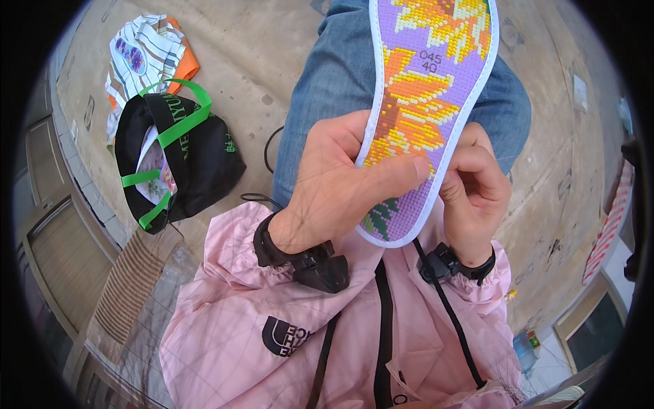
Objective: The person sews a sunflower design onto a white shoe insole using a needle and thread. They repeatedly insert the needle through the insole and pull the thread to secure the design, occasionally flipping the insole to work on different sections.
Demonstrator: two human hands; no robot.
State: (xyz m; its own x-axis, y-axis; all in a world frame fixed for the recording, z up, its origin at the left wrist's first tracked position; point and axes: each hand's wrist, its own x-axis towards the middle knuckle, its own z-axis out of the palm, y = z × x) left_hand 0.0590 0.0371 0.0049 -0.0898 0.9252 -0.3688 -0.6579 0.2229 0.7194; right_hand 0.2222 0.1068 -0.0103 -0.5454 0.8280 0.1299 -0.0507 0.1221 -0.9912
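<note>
An embroidered insole with a purple ground, yellow and orange flowers, a green leaf and a white edge stands above my lap. My left hand grips it from the left, the thumb lying across the stitched face and the other fingers hidden behind. At its right edge, my right hand is closed with thumb and forefinger pinched together close to the rim. Whatever sits in that pinch is too small to make out; no needle or thread shows clearly.
On the floor to the left, a black bag with green handles holds pale and patterned items. Behind it lies a striped cloth with an orange part and a small embroidered piece on top. A brown ribbed mat is nearer, at left.
</note>
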